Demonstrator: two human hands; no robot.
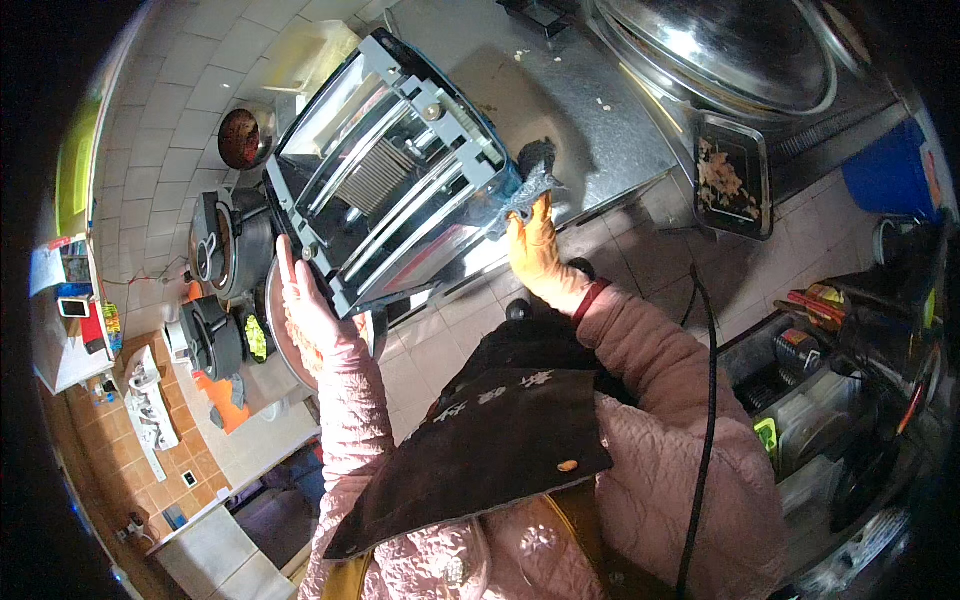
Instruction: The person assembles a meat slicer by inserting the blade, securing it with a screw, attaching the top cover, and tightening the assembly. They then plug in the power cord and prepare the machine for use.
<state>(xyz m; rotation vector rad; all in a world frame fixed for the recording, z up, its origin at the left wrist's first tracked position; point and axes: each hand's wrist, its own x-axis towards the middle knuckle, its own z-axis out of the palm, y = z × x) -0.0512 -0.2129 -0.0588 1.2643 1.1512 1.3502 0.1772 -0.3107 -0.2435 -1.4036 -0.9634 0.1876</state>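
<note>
A box-shaped machine (385, 180) with grey corner pieces, metal bars and clear panels stands tilted at the counter's edge. Against its left lower side lies my bare left hand (308, 305), fingers stretched out; the thumb is hidden. My right hand (538, 248) wears an orange glove and is closed on a crumpled grey rag (533, 190) at the machine's right side. Just below my left hand is a round bowl (281, 335) with pinkish contents, partly covered by my wrist and sleeve.
The metal counter (620, 130) holds scattered crumbs. To the right are a large domed steel lid (730, 50) and a black tray (735, 215) of food scraps. Dark pots (245, 240) and a reddish bowl (240, 138) line the left wall. A black cable (710, 400) hangs at right.
</note>
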